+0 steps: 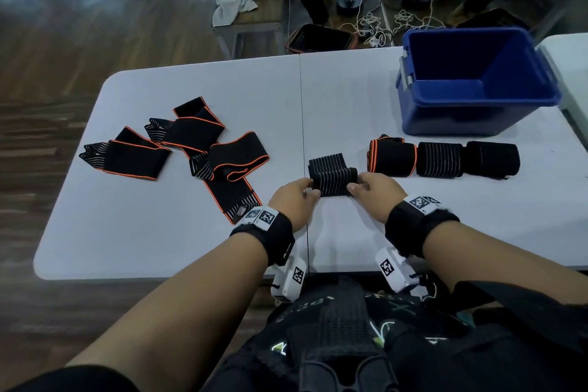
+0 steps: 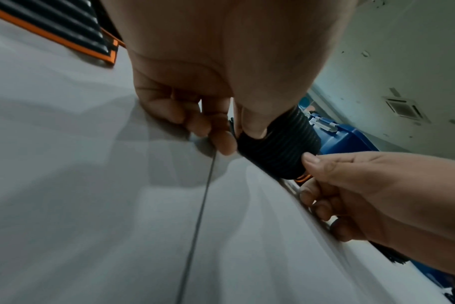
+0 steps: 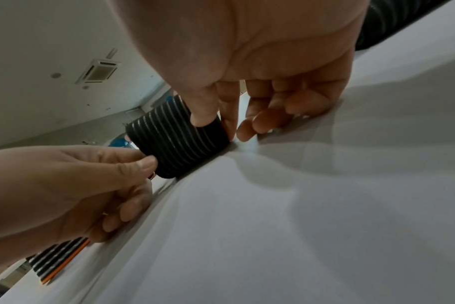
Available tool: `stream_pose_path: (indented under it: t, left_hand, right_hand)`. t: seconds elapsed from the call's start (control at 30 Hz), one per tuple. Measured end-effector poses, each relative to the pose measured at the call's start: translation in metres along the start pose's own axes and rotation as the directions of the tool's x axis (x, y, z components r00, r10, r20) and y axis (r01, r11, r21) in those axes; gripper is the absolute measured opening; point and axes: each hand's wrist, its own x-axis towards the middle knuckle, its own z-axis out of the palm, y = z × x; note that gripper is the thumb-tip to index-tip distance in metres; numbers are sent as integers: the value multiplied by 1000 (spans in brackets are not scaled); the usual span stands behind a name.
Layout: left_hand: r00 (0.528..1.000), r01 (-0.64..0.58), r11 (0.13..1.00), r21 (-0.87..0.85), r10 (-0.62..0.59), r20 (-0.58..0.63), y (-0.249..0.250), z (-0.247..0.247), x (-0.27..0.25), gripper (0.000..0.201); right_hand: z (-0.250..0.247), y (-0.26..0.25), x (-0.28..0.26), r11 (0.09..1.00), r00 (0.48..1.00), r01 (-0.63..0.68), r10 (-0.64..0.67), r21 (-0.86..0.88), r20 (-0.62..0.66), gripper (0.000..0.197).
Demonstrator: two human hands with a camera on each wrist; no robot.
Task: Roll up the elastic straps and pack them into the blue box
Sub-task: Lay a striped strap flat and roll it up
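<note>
Your left hand (image 1: 294, 197) and right hand (image 1: 375, 192) pinch the half-rolled strap (image 1: 334, 180) at table centre; 3 finished rolls (image 1: 445, 158) wait right, near the empty blue box (image 1: 423, 118); 3 flat straps (image 1: 178, 149) remain left.

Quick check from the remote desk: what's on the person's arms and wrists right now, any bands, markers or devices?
Both forearms are bare, with no sleeves. Each wrist wears a wide black band, left and right, topped by white blocks printed with black square-pattern markers. Under each wrist hangs a white camera unit, left and right, also bearing a marker. Neither the left hand nor the right hand wears a glove.
</note>
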Motion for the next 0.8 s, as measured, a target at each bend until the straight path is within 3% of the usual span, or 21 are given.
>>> stream_pose_path:
  t: [0.17, 0.4, 0.5, 0.57, 0.63, 0.7, 0.8]
  left_hand:
    - [999, 26, 999, -29, -27, -43, 2, 5, -2, 34]
    - [989, 103, 991, 82, -94, -113, 8, 2, 0, 52]
    - [983, 102, 986, 135, -79, -164, 9, -1, 1, 45]
    - [972, 104, 995, -1, -101, -211, 9, -5, 1, 18]
    - [965, 97, 983, -156, -131, -225, 9, -9, 0, 38]
    - [968, 83, 977, -196, -126, -219, 8, -12, 2, 53]
    - [976, 79, 982, -173, -112, -188, 8, -13, 7, 49]
  right_hand:
    - [5, 0, -1, 1000, 999, -12, 11, -13, -33, 39]
    - [8, -6, 2, 1000, 999, 1, -2, -12, -54, 52]
    - [11, -9, 2, 1000, 998, 6, -6, 5, -67, 53]
    - [11, -11, 3, 1000, 997, 6, -5, 10, -74, 55]
    - [10, -13, 5, 1000, 996, -2, 3, 11, -91, 56]
    - [12, -12, 9, 999, 989, -11, 18, 51, -146, 48]
    - [14, -13, 16, 961, 978, 21, 37, 274, -204, 17]
